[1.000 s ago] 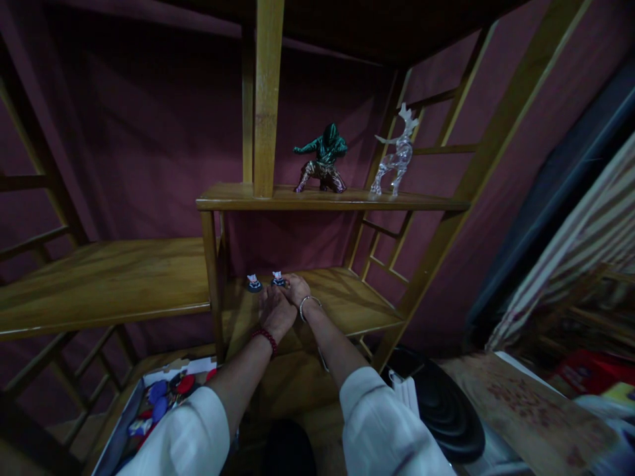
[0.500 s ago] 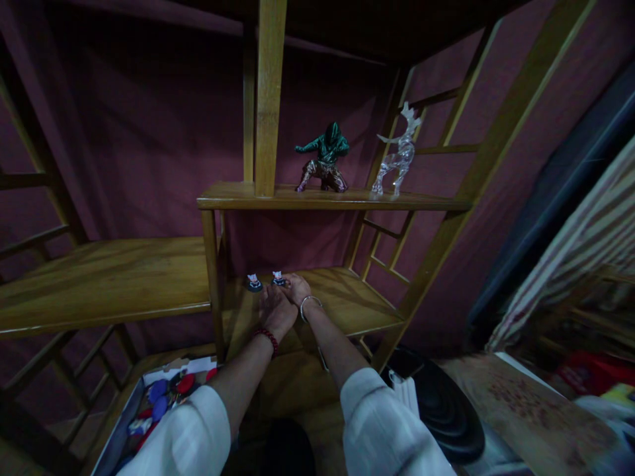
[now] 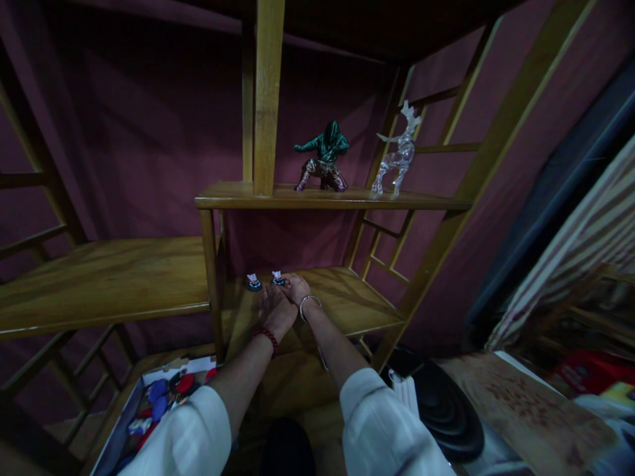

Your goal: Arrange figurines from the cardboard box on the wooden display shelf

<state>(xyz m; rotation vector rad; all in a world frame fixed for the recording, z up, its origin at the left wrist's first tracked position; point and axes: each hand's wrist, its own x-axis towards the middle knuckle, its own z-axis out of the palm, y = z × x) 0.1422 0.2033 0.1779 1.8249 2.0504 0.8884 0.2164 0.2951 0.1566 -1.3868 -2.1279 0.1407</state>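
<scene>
Two small white-headed animal figurines on dark round bases stand on the lower right shelf: a left figurine (image 3: 253, 282) and a right figurine (image 3: 278, 278). My right hand (image 3: 297, 288), with a silver bangle at its wrist, has its fingertips closed at the right side of the right figurine. My left hand (image 3: 276, 308), wearing a red bead bracelet (image 3: 268, 338), reaches just in front of the figurines. Its fingers stretch forward and apart, close to the right figurine's base; whether they touch it is hard to see. Its thumb is partly hidden.
On the upper shelf (image 3: 307, 199) stand a green-and-bronze crouching figure (image 3: 325, 155) and a clear deer ornament (image 3: 397, 158). A box (image 3: 116, 423) of mixed small items lies at lower left. Wooden posts frame the shelf. A black ridged round object (image 3: 441, 410) sits at lower right.
Both hands stay almost still at the right figurine. The view has shifted very slightly; the figurines keep their places on the shelf.
</scene>
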